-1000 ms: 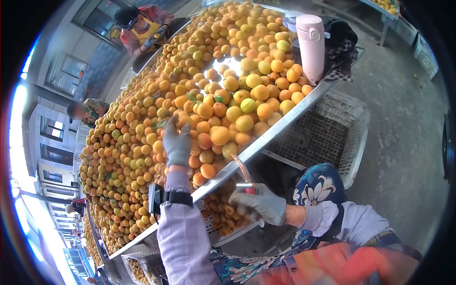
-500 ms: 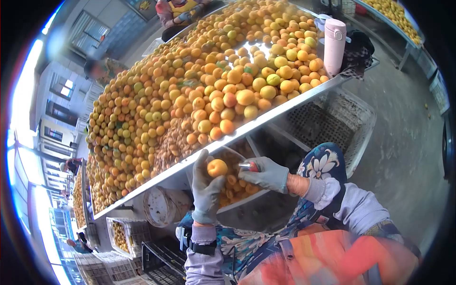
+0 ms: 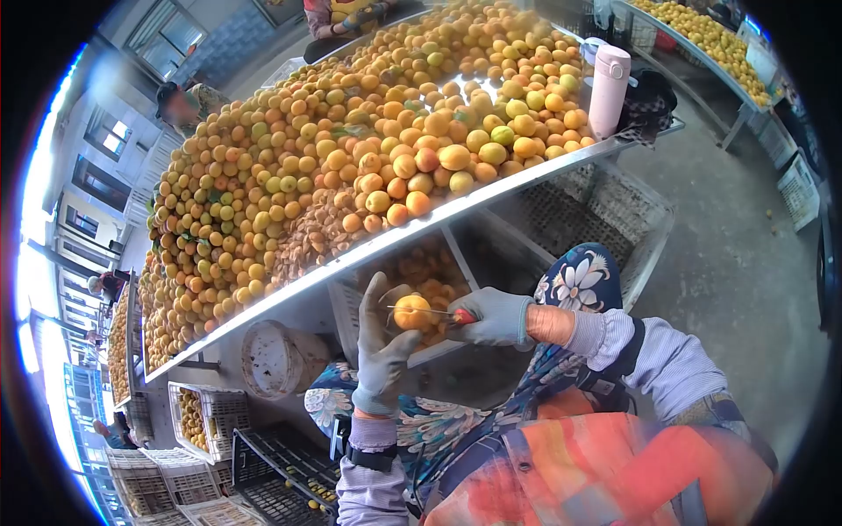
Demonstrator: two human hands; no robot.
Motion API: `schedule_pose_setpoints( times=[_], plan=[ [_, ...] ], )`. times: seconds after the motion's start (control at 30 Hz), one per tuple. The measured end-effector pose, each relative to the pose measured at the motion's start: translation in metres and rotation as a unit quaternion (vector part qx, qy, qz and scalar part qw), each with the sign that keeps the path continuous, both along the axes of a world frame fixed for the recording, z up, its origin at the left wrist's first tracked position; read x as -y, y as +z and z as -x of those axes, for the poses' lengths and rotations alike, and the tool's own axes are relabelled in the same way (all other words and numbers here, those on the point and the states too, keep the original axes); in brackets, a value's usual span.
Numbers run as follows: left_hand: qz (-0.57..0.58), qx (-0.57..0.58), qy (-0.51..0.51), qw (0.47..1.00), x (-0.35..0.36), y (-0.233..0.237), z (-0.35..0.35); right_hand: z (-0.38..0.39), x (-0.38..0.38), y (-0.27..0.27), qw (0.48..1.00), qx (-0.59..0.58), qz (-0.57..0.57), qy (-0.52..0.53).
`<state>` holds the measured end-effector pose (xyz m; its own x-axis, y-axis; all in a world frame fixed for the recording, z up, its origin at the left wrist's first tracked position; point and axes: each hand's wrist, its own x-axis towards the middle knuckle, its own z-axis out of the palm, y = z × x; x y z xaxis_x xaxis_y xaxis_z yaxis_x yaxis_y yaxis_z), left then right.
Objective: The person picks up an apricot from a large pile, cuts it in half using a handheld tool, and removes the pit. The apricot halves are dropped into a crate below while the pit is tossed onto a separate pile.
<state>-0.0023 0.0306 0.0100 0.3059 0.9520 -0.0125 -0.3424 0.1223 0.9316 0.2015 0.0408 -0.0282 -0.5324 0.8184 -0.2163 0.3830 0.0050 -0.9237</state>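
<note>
My left hand, in a grey glove, holds an orange apricot between thumb and fingers, over a crate below the table edge. From the right, my right hand, gloved too, is closed round the red handle of a small knife. Its thin blade reaches across the face of the apricot. Beneath both hands, the crate contains apricot pieces. A large heap of apricots covers the metal-edged table, with a pile of brown pits near the edge.
A pink bottle and dark checked cloth stand at the table's right corner. Below are a white crate, a stained bucket and a black crate. Co-workers sit across the table, at the top and left.
The knife blade has come to the apricot, which has turned in my left hand. My right hand's grip remains on the knife. The whole view has shifted slightly.
</note>
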Motion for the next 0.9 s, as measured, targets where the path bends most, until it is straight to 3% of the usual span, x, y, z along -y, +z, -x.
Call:
schedule_pose_setpoints(
  times=[0.27,0.4,0.5,0.53,0.57,0.67,0.73,0.83,0.87,0.9],
  plan=[
    [-0.004,0.028,-0.012,1.000,0.006,0.003,0.003,0.002,0.009,0.020,0.996,0.087,-0.009,0.004],
    [-0.006,0.016,-0.020,1.000,0.006,0.006,-0.002,0.012,0.020,0.002,0.998,0.049,-0.041,-0.030],
    [-0.005,0.053,-0.041,0.998,0.006,-0.004,0.001,0.011,0.020,-0.011,0.999,0.022,0.014,-0.035],
    [-0.022,0.027,-0.030,0.999,0.011,0.005,-0.003,0.010,0.020,-0.037,0.996,0.060,-0.034,-0.050],
    [-0.041,-0.006,-0.027,0.999,0.010,-0.003,-0.001,0.011,0.019,-0.040,0.997,0.026,0.046,-0.054],
    [-0.010,0.036,-0.058,0.998,0.004,-0.015,0.001,0.016,0.022,0.007,0.994,0.002,0.088,-0.070],
    [0.025,0.080,-0.051,0.995,0.002,-0.020,-0.002,0.016,0.019,0.001,0.995,0.008,0.073,-0.073],
    [-0.008,0.035,-0.012,0.999,0.002,-0.032,-0.008,0.015,0.018,0.008,0.993,0.038,0.088,-0.071],
    [0.009,0.064,-0.004,0.998,0.005,-0.033,-0.013,0.018,0.023,0.012,0.981,0.011,0.161,-0.110],
    [0.031,0.111,-0.020,0.993,0.008,-0.033,-0.016,0.022,0.027,0.002,0.981,0.011,0.161,-0.106]
  ],
)
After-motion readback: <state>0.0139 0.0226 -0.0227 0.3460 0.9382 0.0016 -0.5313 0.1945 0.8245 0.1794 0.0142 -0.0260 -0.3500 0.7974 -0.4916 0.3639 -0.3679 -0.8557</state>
